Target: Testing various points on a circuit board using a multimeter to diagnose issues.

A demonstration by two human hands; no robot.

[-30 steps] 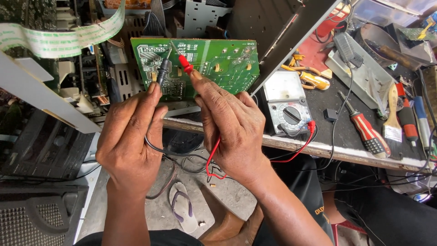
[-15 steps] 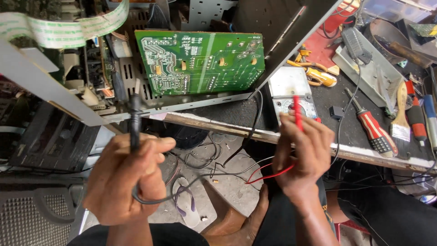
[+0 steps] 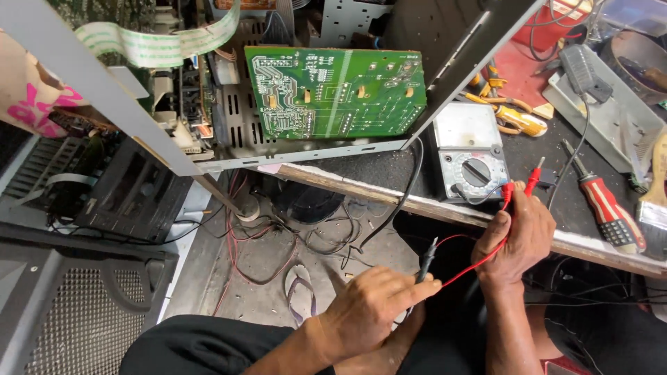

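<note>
My left hand [image 3: 372, 305] is low in front of the bench and pinches the black multimeter probe [image 3: 426, 258], tip up. My right hand [image 3: 517, 239] is at the bench's front edge and holds the red probe [image 3: 533, 179], whose red lead [image 3: 479, 262] runs down toward my left hand. Just beyond my right hand lies the grey analogue multimeter [image 3: 472, 163] on the dark bench top. A green circuit board [image 3: 335, 92] stands tilted in a metal chassis [image 3: 229, 125] further back, away from both hands.
A red-handled screwdriver [image 3: 608, 208], a brush [image 3: 653, 201], yellow pliers [image 3: 511, 118] and a grey tray [image 3: 611, 121] lie on the bench at right. Loose wires and a sandal [image 3: 300, 292] are on the floor below. A speaker grille [image 3: 76, 312] stands at lower left.
Both hands have drawn back from the circuit board. The left hand dropped low with the black probe; the right hand moved right to the bench edge by the multimeter with the red probe.
</note>
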